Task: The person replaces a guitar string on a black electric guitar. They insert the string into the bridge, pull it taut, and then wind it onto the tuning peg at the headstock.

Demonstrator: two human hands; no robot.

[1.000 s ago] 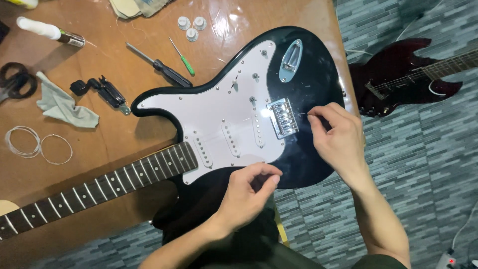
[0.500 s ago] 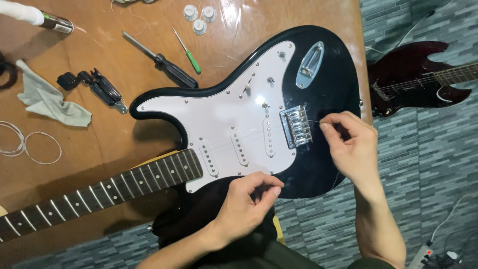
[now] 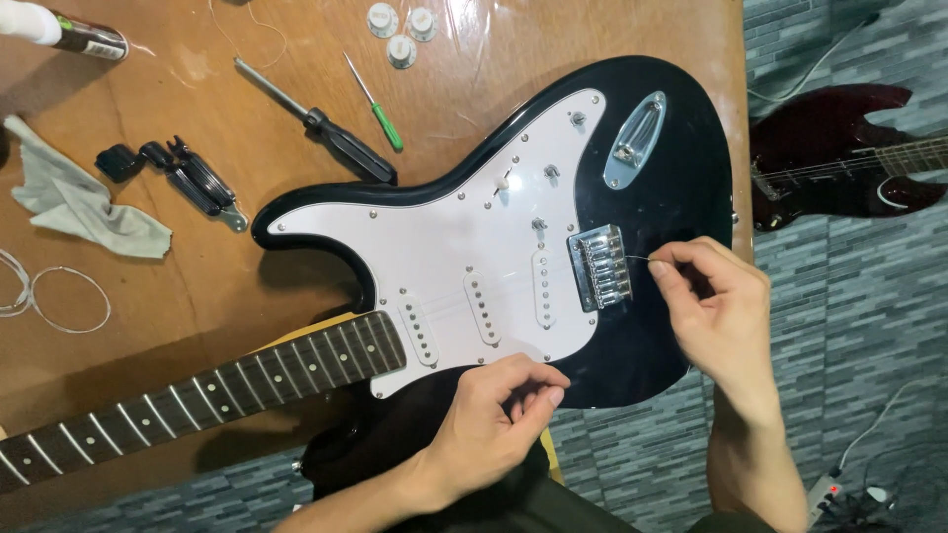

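— Head view first: what is cut off or hard to read?

— Biggest thing, the wooden table (image 3: 247, 286), runs out past the top and left edges. The black electric guitar (image 3: 642, 336) with its white pickguard (image 3: 434, 257) lies flat on it, neck (image 3: 197, 395) leaving the frame at lower left. A dark red guitar (image 3: 839, 158) on the grey tiled floor (image 3: 869, 326) is cropped at the right. The thin string (image 3: 637, 260) is barely visible, a faint line only.

— And the hands?

— The right hand (image 3: 716, 306) rests over the guitar's lower body, thumb and forefinger pinched closed on the string's end just beside the chrome bridge (image 3: 600, 266). The left hand (image 3: 489, 415) sits at the guitar's near edge, fingertips pinched together; whether it has anything in them I cannot tell.

— What else is on the table?

— A grey cloth (image 3: 74, 202), a black screwdriver (image 3: 326, 133), a small green screwdriver (image 3: 380, 104), a black winder tool (image 3: 178, 173), coiled strings (image 3: 59, 296), three white knobs (image 3: 400, 30).
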